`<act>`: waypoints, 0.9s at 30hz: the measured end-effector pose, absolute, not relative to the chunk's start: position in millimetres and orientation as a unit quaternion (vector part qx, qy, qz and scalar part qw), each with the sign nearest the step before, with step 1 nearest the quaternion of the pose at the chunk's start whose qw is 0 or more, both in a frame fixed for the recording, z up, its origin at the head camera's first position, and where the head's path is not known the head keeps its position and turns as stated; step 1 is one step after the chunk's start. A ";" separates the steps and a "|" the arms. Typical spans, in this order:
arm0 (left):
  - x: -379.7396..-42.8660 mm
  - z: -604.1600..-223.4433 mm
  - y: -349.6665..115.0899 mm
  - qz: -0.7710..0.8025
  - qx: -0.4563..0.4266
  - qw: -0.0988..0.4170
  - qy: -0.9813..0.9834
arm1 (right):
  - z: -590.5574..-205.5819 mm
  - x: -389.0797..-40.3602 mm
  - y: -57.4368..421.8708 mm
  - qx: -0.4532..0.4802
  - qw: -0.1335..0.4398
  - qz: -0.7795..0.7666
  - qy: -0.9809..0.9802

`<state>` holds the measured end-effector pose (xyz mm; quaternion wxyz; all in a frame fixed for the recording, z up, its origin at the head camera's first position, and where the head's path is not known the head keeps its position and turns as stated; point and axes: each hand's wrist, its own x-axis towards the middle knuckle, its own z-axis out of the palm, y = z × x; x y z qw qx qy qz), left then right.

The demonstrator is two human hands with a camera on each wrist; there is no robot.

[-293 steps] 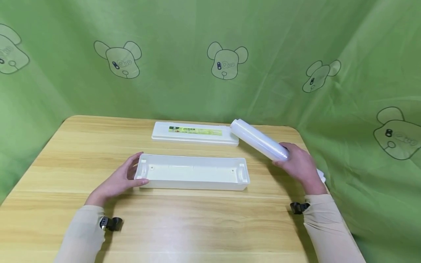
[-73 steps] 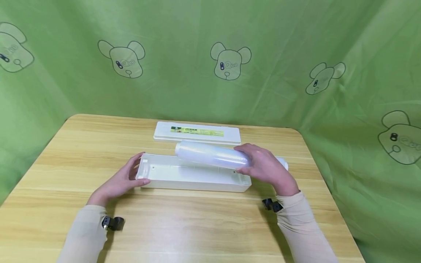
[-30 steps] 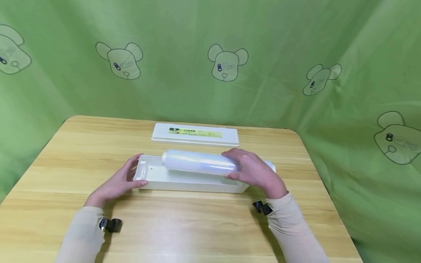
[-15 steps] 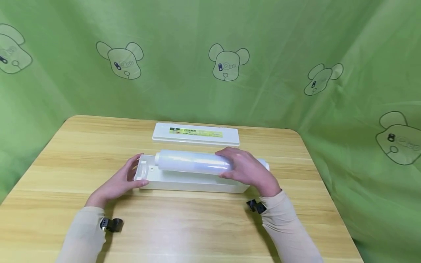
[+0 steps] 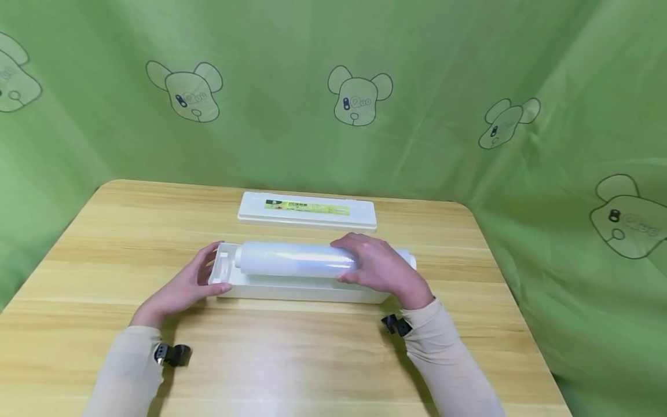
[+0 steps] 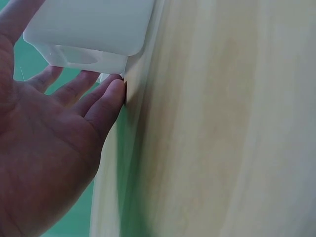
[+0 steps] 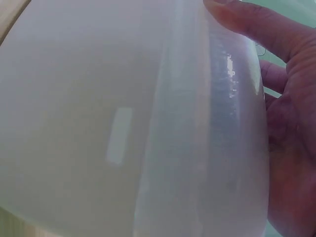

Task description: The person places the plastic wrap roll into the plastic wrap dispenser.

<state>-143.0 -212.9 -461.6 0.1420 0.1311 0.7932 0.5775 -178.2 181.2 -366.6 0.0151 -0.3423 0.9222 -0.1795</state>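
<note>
In the head view my right hand [image 5: 377, 263] grips a roll of cling film [image 5: 292, 259] from above, near its right part. The roll lies lengthwise over a long white plastic box [image 5: 302, 293], its right end reaching past the box's right end. My left hand [image 5: 179, 284] holds the box's left end, thumb on the front wall and fingers behind. In the left wrist view the fingers [image 6: 106, 101] touch the end of the box [image 6: 94, 24]. The right wrist view shows the clear film roll [image 7: 217, 148] close up, with the right thumb [image 7: 261, 24] against it.
Behind the box a white lid [image 5: 307, 220] with a green and yellow label lies on the wooden table [image 5: 281, 359]. A green curtain [image 5: 281, 133] with bear drawings hangs behind the table and along its sides.
My right hand has brought the roll leftward from the right of the table and down over the box, sliding it further left in the last second. My left hand keeps its hold.
</note>
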 end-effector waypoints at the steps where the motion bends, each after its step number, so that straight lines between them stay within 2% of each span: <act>1: -143.0 -462.0 -212.8 0.579 0.131 0.142 0.792 | -366.8 -178.1 180.6 -0.342 0.015 -0.178 0.922; 27: -142.8 -461.0 -212.5 0.588 0.126 0.145 0.786 | -369.1 -179.8 161.9 -0.353 0.020 -0.169 0.920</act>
